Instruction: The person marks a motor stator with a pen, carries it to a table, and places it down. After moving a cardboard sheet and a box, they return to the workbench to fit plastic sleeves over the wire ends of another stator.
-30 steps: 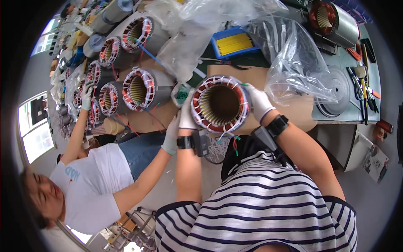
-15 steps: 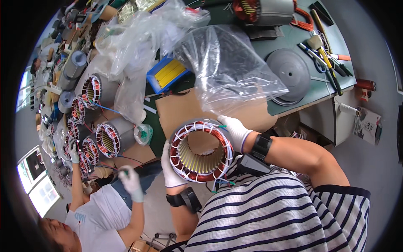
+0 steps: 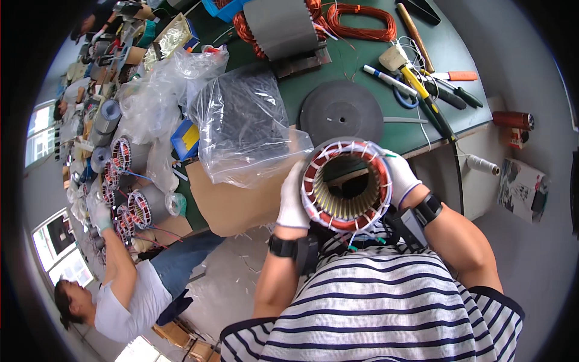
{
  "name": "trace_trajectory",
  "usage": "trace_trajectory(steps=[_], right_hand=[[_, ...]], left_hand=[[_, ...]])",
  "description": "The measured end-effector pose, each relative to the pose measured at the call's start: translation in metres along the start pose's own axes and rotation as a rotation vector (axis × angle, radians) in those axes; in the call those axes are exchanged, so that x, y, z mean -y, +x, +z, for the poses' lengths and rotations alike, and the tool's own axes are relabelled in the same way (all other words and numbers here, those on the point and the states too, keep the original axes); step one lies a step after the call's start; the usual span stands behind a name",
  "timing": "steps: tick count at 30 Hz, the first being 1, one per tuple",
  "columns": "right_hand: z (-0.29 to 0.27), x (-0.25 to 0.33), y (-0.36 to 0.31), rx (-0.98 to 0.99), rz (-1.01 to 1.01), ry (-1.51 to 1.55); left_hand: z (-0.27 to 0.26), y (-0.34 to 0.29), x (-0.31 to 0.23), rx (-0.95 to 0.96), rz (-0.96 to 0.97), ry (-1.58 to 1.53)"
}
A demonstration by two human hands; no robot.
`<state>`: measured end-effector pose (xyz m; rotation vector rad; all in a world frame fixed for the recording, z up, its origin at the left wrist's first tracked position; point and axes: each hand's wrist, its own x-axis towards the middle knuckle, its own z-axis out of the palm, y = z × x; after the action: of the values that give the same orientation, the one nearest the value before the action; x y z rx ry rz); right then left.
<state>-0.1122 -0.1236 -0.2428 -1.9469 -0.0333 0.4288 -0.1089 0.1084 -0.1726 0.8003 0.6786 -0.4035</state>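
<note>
A motor stator (image 3: 330, 197) is held in front of my striped shirt, its round opening facing up. Its red-brown copper winding is laced with white cord, and yellowish slot liners line the bore. My white-gloved left hand (image 3: 294, 199) is closed on its left side. On its right side my gloved right hand (image 3: 401, 178) grips the rim, near a green-tipped lead. More green-tipped leads hang from its near edge. Just beyond the stator, a dark grey round disc (image 3: 342, 108) lies on the green bench.
A clear plastic bag (image 3: 247, 120) lies over a brown cardboard sheet (image 3: 235, 208). A mallet (image 3: 395, 58), pliers and other tools lie right, below a copper wire coil (image 3: 362, 33). A large wound core (image 3: 280, 27) stands behind. Left, a co-worker (image 3: 126, 295) reaches toward several stators (image 3: 139, 209).
Both my hands have carried the stator rightward, close to the bench edge by the disc. The view has turned rightward. The co-worker's nearer hand has left its raised place.
</note>
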Motion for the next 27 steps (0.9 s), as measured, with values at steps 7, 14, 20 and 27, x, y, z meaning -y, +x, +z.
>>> trace_trajectory(steps=[7, 14, 20, 27], right_hand=[[-0.053, -0.030, 0.071, 0.012, -0.373, -0.041], [-0.049, 0.036, 0.099, -0.074, 0.509, 0.809], [-0.062, -0.013, 0.159, -0.059, -0.265, -0.329], [-0.063, -0.028, 0.168, 0.086, -0.460, -0.233]], left_hand=[[0.066, 0.053, -0.018, 0.030, -0.008, 0.037], [0.031, 0.090, -0.019, 0.001, 0.071, 0.006], [-0.056, 0.081, 0.075, -0.483, 0.395, 0.509], [0.007, 0.065, 0.066, -0.622, 0.248, 1.018]])
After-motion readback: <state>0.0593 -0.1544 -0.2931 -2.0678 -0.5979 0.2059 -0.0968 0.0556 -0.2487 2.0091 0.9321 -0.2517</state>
